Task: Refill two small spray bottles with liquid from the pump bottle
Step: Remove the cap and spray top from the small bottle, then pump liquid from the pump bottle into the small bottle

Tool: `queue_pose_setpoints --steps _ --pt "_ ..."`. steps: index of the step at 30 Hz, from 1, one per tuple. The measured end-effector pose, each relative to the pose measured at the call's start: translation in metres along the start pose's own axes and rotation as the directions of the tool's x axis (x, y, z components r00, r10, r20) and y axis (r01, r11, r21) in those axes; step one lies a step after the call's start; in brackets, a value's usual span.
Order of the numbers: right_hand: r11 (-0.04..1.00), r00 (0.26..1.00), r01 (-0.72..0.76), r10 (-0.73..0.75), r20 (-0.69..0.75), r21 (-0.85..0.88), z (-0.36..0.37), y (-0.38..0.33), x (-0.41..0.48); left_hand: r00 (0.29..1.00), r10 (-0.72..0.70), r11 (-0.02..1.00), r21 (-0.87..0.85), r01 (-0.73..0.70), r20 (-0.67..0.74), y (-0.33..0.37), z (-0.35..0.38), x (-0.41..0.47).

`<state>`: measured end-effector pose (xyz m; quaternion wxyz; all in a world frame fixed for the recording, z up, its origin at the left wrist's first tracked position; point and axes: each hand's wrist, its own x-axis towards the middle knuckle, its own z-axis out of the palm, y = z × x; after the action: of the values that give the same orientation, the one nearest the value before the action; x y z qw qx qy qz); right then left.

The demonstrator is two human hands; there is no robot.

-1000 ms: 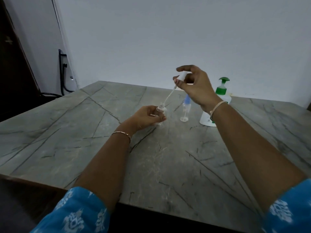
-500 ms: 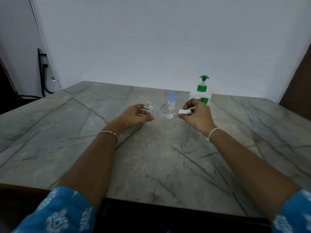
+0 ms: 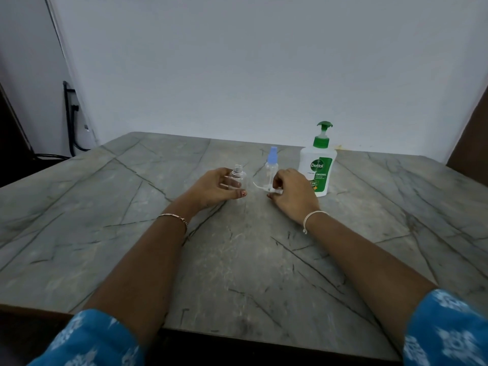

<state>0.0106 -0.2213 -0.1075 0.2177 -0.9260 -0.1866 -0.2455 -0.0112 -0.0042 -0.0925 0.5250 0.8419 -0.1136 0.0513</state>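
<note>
Bench (image 3: 132,233): grey veined stone, near edge under my forearms, wide bare surface left, right and in front of the items. Spray bottles: 2; 1 uncapped bottle (image 3: 239,178) upright in my left hand (image 3: 219,188), fingers curled round it; 1 blue-capped bottle (image 3: 272,165) standing just behind. Pump bottle (image 3: 317,167): 1, far right. My right hand (image 3: 293,194), low on the bench, pinches the removed sprayer head (image 3: 264,187).

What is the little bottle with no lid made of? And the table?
The open bottle looks like clear, glossy plastic: you can see the left hand through it. The table looks like grey stone with dark veins, maybe marble or a printed copy.
</note>
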Motion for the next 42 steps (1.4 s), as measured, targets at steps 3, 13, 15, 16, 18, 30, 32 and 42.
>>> queue_pose_setpoints --steps 3,13,15,16,18,30,32,42 --pt "1.0 1.0 -0.004 0.004 0.01 0.011 0.001 -0.001 0.0 1.0 -0.009 1.0 0.014 0.009 0.011 0.001 0.001 0.0" --pt "0.989 0.997 -0.064 0.07 -0.037 0.135 -0.015 0.003 -0.003 1.0 -0.007 1.0 0.027 0.007 0.011 0.006 0.007 -0.004" --pt "0.984 0.991 -0.104 0.115 -0.07 0.145 -0.024 0.006 -0.005 1.0 -0.007 1.0 0.025 0.006 0.014 0.007 0.008 -0.004" --pt "0.982 0.986 -0.127 0.141 -0.092 0.141 -0.029 0.008 -0.006 1.0 -0.003 1.0 0.028 0.002 0.018 0.008 0.009 -0.005" --pt "0.979 0.972 -0.156 0.176 -0.153 0.134 -0.039 0.014 -0.007 1.0 0.008 0.999 0.03 -0.009 0.028 0.011 0.011 -0.006" --pt "0.895 0.896 -0.212 0.338 -0.287 0.393 -0.06 0.058 -0.003 1.0 0.023 0.996 0.086 -0.024 0.014 0.013 0.024 0.0" --pt "0.853 0.851 -0.216 0.403 -0.336 0.476 -0.059 0.063 0.001 1.0 0.023 0.997 0.068 -0.024 0.02 0.014 0.026 0.002" --pt "0.578 0.924 -0.196 0.38 -0.049 0.792 -0.058 0.068 0.041 0.999 0.043 0.998 0.037 -0.044 0.024 0.015 0.033 0.001"
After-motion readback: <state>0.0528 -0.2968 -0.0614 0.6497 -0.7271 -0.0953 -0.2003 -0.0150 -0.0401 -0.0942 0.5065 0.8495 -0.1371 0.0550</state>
